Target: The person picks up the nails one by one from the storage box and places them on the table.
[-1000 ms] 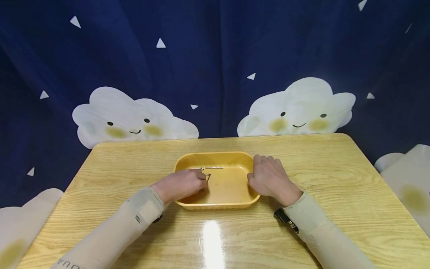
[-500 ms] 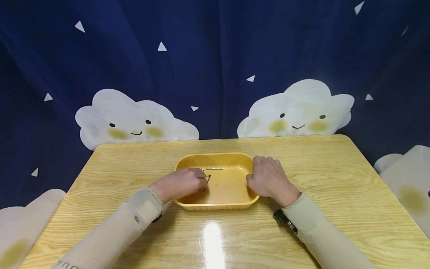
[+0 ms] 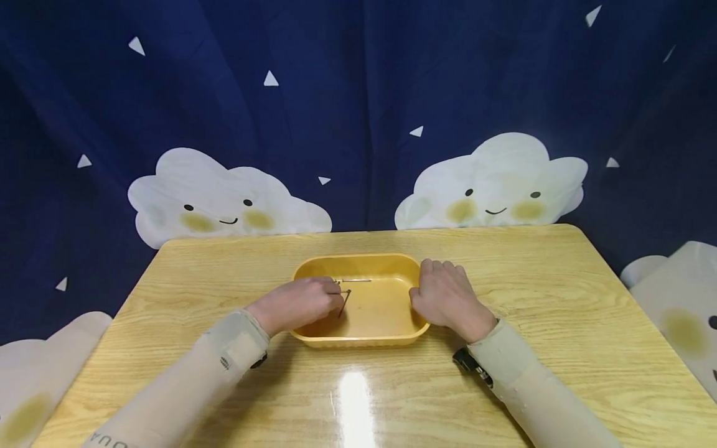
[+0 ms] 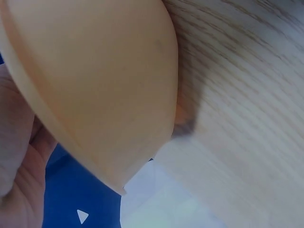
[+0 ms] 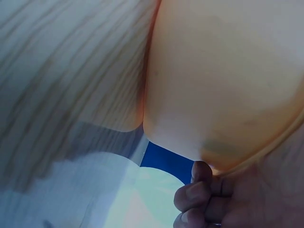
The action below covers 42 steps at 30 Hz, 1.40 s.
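A yellow plastic basin (image 3: 386, 311) sits on the wooden table. My left hand (image 3: 299, 303) reaches over its left side, palm down, with fingertips hidden inside. Close to those fingers, a thin dark metal piece with a bend (image 3: 345, 303) lies in the basin; whether the fingers hold it is hidden. Behind it lies a thin metal rod (image 3: 356, 280) with a shiny end. My right hand (image 3: 448, 298) grips the basin's right rim, thumb inside. Curled fingers (image 5: 192, 194) of this hand show beside the basin wall (image 5: 213, 85) in the right wrist view.
Bare wooden table top (image 3: 532, 280) surrounds the basin. A dark blue curtain (image 3: 364, 112) with white clouds hangs behind the table's far edge. Wrist cameras are strapped on, one visible as a black device (image 3: 473, 367) under the right wrist.
My left hand has shifted very slightly left, showing more of the bent metal piece beside its fingers. The right hand keeps its hold on the rim. The head view has moved a little.
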Motion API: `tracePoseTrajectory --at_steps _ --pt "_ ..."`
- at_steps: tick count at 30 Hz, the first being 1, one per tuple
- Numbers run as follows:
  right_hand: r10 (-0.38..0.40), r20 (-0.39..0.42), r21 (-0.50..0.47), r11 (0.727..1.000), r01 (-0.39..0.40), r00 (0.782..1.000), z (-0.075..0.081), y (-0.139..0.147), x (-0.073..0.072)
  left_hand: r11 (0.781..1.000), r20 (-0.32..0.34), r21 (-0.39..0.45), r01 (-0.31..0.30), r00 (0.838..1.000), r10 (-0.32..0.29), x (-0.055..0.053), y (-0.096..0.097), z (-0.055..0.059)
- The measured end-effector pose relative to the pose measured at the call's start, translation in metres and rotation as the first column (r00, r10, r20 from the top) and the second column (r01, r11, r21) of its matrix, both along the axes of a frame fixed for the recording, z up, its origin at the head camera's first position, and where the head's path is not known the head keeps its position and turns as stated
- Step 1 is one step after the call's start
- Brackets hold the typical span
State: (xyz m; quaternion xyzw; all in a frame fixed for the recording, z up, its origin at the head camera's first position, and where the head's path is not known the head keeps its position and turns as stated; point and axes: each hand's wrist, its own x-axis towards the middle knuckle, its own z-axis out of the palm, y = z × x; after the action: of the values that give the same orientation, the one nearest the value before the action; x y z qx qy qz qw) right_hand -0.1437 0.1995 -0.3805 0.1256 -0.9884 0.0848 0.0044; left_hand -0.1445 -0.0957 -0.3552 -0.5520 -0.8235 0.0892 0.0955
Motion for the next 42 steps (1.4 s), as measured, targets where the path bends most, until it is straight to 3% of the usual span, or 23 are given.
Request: tracePoseTrajectory --at_steps 23,36,42 --pt "-0.002 0.018 -0.001 1.000 0.002 1.000 0.001 -0.001 0.000 0.999 -0.013 0.025 0.030 0.999 -0.029 0.003 0.000 0.022" --pt "0.002 0.010 0.003 1.000 -0.002 1.000 0.001 0.000 -0.001 0.998 -0.119 0.058 0.040 0.992 -0.033 0.003 -0.010 0.040" --pt "0.000 0.016 0.005 1.000 0.000 1.000 0.001 -0.001 -0.001 0.998 -0.163 0.049 0.037 0.986 -0.028 0.005 -0.018 0.043"
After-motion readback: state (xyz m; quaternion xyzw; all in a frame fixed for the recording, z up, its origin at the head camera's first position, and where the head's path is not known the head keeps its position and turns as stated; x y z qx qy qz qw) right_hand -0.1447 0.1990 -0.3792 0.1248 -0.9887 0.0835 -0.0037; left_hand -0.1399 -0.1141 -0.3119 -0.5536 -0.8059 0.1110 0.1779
